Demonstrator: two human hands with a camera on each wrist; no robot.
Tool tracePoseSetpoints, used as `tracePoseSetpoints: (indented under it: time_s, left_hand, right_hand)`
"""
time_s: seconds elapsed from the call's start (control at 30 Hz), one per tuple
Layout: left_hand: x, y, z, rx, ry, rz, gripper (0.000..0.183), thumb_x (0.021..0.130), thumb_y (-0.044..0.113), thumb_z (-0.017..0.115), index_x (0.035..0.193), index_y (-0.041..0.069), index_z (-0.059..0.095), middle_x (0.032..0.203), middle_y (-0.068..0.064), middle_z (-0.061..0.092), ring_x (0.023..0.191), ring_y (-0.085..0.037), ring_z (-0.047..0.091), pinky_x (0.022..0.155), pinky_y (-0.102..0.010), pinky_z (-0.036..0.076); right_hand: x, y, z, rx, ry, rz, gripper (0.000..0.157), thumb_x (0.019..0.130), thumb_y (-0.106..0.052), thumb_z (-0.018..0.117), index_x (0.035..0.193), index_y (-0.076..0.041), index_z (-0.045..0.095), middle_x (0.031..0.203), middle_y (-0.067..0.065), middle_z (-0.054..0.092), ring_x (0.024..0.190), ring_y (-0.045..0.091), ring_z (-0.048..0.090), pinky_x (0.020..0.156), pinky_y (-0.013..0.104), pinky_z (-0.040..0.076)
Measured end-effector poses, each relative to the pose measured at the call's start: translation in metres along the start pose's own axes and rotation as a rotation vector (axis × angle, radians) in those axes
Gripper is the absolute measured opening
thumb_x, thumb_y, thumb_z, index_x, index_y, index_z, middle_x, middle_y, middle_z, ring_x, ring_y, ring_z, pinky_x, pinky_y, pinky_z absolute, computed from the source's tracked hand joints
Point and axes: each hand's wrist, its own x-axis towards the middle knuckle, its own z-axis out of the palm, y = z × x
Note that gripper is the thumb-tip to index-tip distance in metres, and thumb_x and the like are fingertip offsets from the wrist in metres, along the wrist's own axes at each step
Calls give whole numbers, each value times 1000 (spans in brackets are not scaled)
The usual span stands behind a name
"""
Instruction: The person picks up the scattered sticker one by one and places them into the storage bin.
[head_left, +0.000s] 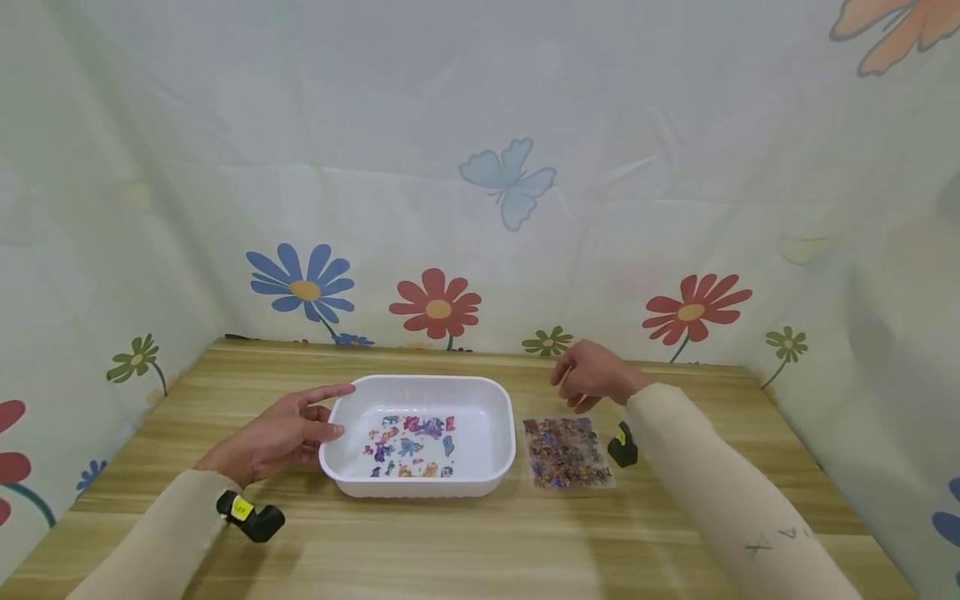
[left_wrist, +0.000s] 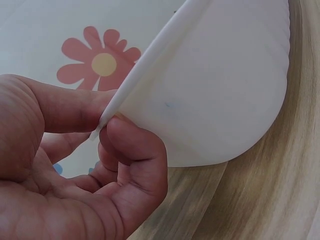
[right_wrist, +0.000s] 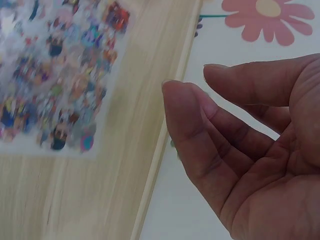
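Observation:
A white plastic basin [head_left: 491, 483] stands on the table, with colourful cartoon stickers [head_left: 411, 447] lying on its bottom. My left hand [head_left: 277, 435] is at the basin's left side. In the left wrist view that hand [left_wrist: 107, 165] pinches the basin's rim [left_wrist: 145, 70] between thumb and finger. To the right of the basin lies a clear sheet of small, crowded stickers [head_left: 568, 454]. Above the far edge of this sheet hovers my right hand [head_left: 592, 375]. Its fingers [right_wrist: 187, 120] bend loosely, with a gap to the thumb and nothing between them.
The wood-grain table [head_left: 420, 542] reaches back to a pale curtain [head_left: 360, 208] printed with flowers and butterflies. More of this curtain encloses both sides. A black wrist device [head_left: 251, 515] sits on the left sleeve, and another [head_left: 622, 446] by the right sleeve.

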Motion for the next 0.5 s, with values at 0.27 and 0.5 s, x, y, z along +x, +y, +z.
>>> tracePoseSetpoints:
  time_s: [0.27, 0.5]
  left_hand:
    - [-1, 1, 1, -2, 2, -2, 78, 98, 4, 68, 165, 17, 30, 125, -21, 54, 101, -31, 64, 81, -38, 63]
    - [-1, 2, 0, -8, -3, 1, 78, 98, 4, 68, 165, 17, 30, 121, -18, 53, 102, -31, 63, 81, -38, 63]
  right_hand:
    - [-4, 16, -4, -25, 22, 66, 31, 88, 4, 65, 119, 8, 70, 93, 17, 71, 75, 22, 68, 70, 38, 65]
    - [-8, 31, -5, -67, 43, 108, 34, 83, 9, 63, 116, 9, 71, 88, 17, 70, 69, 20, 64, 68, 37, 64]
